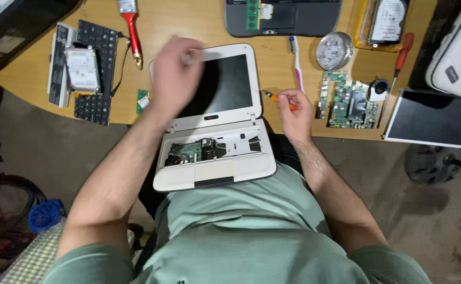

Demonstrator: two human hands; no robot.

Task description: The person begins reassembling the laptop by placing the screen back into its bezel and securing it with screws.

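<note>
A small white laptop [214, 121] lies open at the near edge of the wooden worktop [199, 21], its base resting against the person's lap with the keyboard removed, so a green board and dark parts show in the open bay above the touchpad. Its lid is folded back flat onto the worktop, dark screen facing up. The left hand [175, 76] sits over the far left corner of the lid; it is blurred, the fingers curled down onto the white frame, though whether they grip it I cannot tell. The right hand [295, 113] rests just right of the screen hinge, fingers closed around a small orange-handled screwdriver [278, 99] whose dark tip points left toward the lid. Just beyond that hand lies a toothbrush [297, 60] with a pink and white handle, and to its right a round metal tin [335, 50]. Near the tin, to the right of the hand, a green circuit board [349, 100] with a small fan lies flat, and a red-handled screwdriver [400, 58] lies beside it. On the far left, a loose black keyboard [96, 68] carries a silver hard drive [82, 68], with a red-handled brush [132, 31] just to its right. A dark grey laptop base [283, 18] sits at the far edge.
</note>
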